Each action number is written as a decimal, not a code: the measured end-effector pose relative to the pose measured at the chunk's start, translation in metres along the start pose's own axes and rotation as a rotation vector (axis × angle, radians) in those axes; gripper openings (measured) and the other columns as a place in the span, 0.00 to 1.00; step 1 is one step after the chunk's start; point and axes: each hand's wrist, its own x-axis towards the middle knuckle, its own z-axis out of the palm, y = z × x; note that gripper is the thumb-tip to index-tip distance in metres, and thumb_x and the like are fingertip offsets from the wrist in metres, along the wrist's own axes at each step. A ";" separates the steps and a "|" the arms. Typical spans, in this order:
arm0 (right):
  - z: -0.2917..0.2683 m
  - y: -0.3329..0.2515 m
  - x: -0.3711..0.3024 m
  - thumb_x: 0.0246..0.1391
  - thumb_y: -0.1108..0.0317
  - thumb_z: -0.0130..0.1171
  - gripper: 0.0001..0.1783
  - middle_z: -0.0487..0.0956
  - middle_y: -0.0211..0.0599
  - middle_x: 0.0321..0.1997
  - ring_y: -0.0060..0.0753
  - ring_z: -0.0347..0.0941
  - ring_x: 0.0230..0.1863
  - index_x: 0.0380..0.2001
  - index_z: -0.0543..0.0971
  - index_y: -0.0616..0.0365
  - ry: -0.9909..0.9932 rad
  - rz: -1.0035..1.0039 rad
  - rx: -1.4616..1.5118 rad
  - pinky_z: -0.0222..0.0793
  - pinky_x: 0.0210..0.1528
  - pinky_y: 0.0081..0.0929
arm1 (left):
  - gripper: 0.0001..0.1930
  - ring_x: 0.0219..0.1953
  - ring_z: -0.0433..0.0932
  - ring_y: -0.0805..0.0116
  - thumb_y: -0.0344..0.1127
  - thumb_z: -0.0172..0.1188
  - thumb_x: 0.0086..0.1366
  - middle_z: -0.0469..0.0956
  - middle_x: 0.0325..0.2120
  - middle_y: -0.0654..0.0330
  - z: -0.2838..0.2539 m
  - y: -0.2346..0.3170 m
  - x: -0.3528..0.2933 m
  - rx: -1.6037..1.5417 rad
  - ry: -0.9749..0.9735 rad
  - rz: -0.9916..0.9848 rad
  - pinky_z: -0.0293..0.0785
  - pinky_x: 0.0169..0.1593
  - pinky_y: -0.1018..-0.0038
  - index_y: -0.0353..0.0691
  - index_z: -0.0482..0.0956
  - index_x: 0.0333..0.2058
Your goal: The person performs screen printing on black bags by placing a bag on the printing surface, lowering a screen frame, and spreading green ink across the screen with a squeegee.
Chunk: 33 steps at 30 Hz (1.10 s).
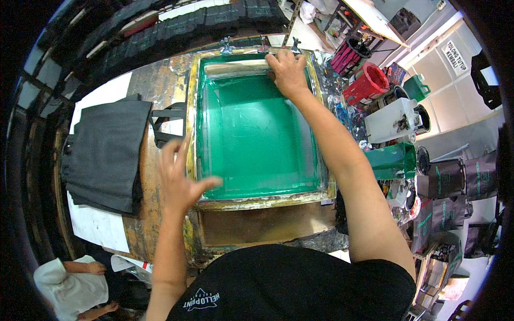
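Observation:
A screen printing frame (261, 203) with yellow-stained edges lies on the worktable, its mesh (257, 134) coated in green. Along the far inner side rests a pale squeegee (235, 66). My right hand (288, 74) is closed over the squeegee's right end, close to the far edge of the frame; its fingertips are partly hidden. Slightly blurred, my left hand (184, 179) hovers above the frame's near left side with fingers spread and nothing in them. To its left lies a stack of black fabric bags (110, 155), with black handles (170, 113) reaching toward the frame.
Hinge clamps (262, 45) hold the frame's far edge. Paint-smeared containers crowd the right side, among them a red bucket (367, 84) and a white jerrycan (391, 120). Racks of black bags (209, 27) stand beyond the table. A person in white (72, 286) is at lower left.

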 end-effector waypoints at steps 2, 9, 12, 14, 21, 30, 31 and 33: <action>0.002 -0.005 -0.001 0.46 0.62 0.77 0.34 0.78 0.30 0.49 0.39 0.73 0.56 0.57 0.75 0.40 -0.034 -0.002 -0.027 0.61 0.54 0.50 | 0.53 0.58 0.72 0.44 0.79 0.65 0.54 0.73 0.56 0.44 0.016 0.003 0.064 0.079 0.098 0.112 0.66 0.62 0.48 0.41 0.75 0.67; 0.003 -0.001 0.015 0.40 0.61 0.80 0.36 0.79 0.31 0.49 0.39 0.76 0.55 0.53 0.74 0.47 0.012 -0.087 0.010 0.68 0.51 0.42 | 0.40 0.52 0.80 0.46 0.71 0.59 0.66 0.82 0.48 0.45 0.128 -0.026 0.232 0.417 -0.012 0.133 0.74 0.58 0.52 0.33 0.81 0.52; 0.005 -0.005 0.018 0.42 0.60 0.79 0.34 0.80 0.30 0.48 0.40 0.77 0.53 0.52 0.74 0.47 -0.016 -0.044 0.005 0.69 0.51 0.43 | 0.34 0.38 0.82 0.56 0.73 0.57 0.65 0.82 0.32 0.57 0.144 -0.043 0.240 0.499 0.169 0.234 0.74 0.43 0.60 0.41 0.82 0.36; 0.005 -0.003 0.020 0.43 0.60 0.78 0.31 0.80 0.30 0.46 0.39 0.77 0.52 0.50 0.74 0.46 -0.024 -0.047 -0.046 0.68 0.49 0.43 | 0.33 0.34 0.82 0.57 0.72 0.58 0.65 0.82 0.29 0.59 0.147 -0.046 0.241 0.488 0.268 0.321 0.74 0.40 0.60 0.42 0.81 0.31; -0.019 -0.016 -0.009 0.57 0.67 0.59 0.11 0.80 0.30 0.38 0.38 0.79 0.43 0.43 0.77 0.44 -0.011 -0.047 -0.042 0.67 0.45 0.43 | 0.32 0.31 0.80 0.59 0.72 0.61 0.62 0.78 0.26 0.62 0.142 -0.038 0.209 0.507 0.290 0.351 0.71 0.37 0.62 0.44 0.78 0.28; -0.095 -0.056 -0.083 0.49 0.68 0.68 0.20 0.77 0.30 0.39 0.38 0.74 0.44 0.47 0.77 0.46 -0.104 -0.046 0.003 0.62 0.47 0.41 | 0.32 0.27 0.75 0.60 0.72 0.61 0.61 0.73 0.24 0.62 0.107 0.006 0.106 0.468 0.255 0.301 0.66 0.35 0.63 0.45 0.77 0.27; -0.106 -0.061 -0.093 0.50 0.69 0.67 0.19 0.76 0.30 0.38 0.38 0.74 0.44 0.46 0.77 0.46 -0.121 -0.044 0.018 0.62 0.46 0.41 | 0.31 0.28 0.74 0.60 0.72 0.63 0.61 0.73 0.25 0.61 0.103 0.012 0.093 0.444 0.245 0.296 0.66 0.35 0.64 0.44 0.76 0.27; -0.127 -0.071 -0.115 0.52 0.71 0.62 0.14 0.75 0.31 0.36 0.38 0.73 0.43 0.43 0.77 0.46 -0.145 -0.027 0.048 0.61 0.45 0.41 | 0.31 0.28 0.73 0.60 0.71 0.64 0.60 0.72 0.25 0.62 0.091 0.027 0.066 0.413 0.237 0.302 0.65 0.35 0.64 0.44 0.76 0.26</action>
